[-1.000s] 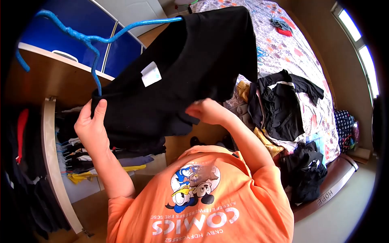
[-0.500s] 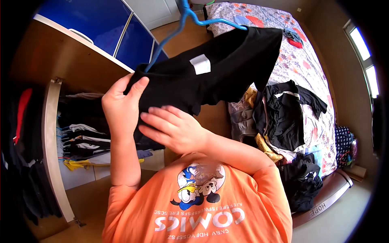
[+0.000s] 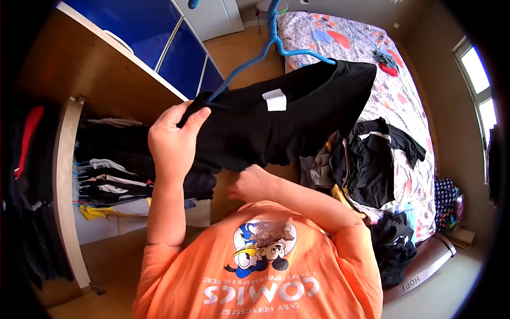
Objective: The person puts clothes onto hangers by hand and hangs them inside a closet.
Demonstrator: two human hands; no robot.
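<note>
A black short-sleeved T-shirt (image 3: 239,127) with a white label (image 3: 274,100) inside its neck hangs on a blue hanger (image 3: 272,41). My left hand (image 3: 173,139) is closed on the shirt's shoulder beside one hanger arm, thumb on the near side. Just below the hem is my right hand (image 3: 251,183), its fingers curled in. The hem meets the top of that hand, and whatever its fingers hold, if anything, is hidden.
At left an open wardrobe holds several hung clothes (image 3: 114,183) behind a wooden side panel (image 3: 69,186). Blue cabinet doors (image 3: 138,32) stand above. On the right, dark garments (image 3: 372,165) lie on a bed with a flowered cover (image 3: 409,117).
The shirt and hanger have come lower and slightly right with my left hand. My right hand has left the shirt's front, dropped to the hem and curled its fingers.
</note>
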